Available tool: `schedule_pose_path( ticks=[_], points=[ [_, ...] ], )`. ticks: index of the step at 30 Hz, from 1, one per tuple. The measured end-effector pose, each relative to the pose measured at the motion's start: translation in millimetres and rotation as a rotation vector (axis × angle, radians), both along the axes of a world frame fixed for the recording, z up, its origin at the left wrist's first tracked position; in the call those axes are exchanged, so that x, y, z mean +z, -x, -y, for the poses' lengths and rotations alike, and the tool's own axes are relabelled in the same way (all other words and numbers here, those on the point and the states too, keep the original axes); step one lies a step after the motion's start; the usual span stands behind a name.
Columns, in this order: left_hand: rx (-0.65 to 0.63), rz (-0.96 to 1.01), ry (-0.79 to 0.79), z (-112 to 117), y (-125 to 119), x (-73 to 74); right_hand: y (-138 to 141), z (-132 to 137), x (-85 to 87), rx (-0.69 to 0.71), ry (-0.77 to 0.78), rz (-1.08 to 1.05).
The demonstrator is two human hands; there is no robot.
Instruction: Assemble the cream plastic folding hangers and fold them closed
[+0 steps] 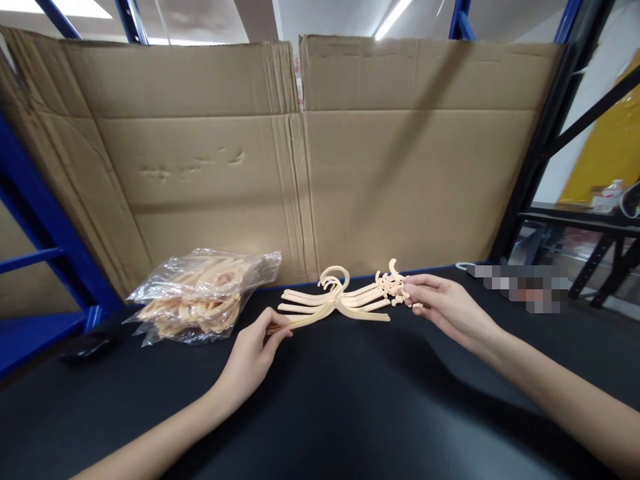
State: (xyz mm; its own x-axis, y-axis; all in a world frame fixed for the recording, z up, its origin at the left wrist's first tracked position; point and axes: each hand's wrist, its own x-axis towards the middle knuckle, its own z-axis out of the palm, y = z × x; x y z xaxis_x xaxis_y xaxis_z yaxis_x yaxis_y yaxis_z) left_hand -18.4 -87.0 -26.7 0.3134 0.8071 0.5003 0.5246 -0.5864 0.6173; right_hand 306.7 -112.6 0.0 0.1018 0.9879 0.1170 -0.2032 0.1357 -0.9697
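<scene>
Head view: a fanned bunch of cream plastic hangers [345,301] lies on the black bench [350,413], mid-frame, hooks up toward the cardboard wall [300,167]. Left hand [253,353] pinches the tip of the lowest hanger arm between thumb and forefinger, with the other fingers curled under. Right hand [443,305] has its fingertips closed on the notched ends at the opposite side; it looks like a light pinch, palm facing in. The hangers rest on the bench and are not lifted. A clear bag [200,297] with more hangers sits just left of the bunch, near it but apart. A small dark object [87,347] lies at the far left by the blue rack frame [45,227].

My judgement on doing this well: the arms are splayed, so both ends need holding at once. Squeezing only one side would likely let the rest fan wider. The hooks look like the part that snags, so line those up first. A low, flat grip on the bench seems safer than lifting thin plastic by its tips.
</scene>
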Motion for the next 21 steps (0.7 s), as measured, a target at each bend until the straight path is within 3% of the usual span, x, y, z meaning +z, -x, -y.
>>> schedule_pose_path(
  ticks=[8, 21],
  points=[
    [-0.054, 0.252, 0.219, 3, -3, -1.4, 2, 5, -10.3, 0.057, 0.062, -0.050],
    [-0.021, 0.149, 0.247, 0, -3, 1.3, -5, 0, -12.5, 0.270, 0.125, -0.064]
  ],
)
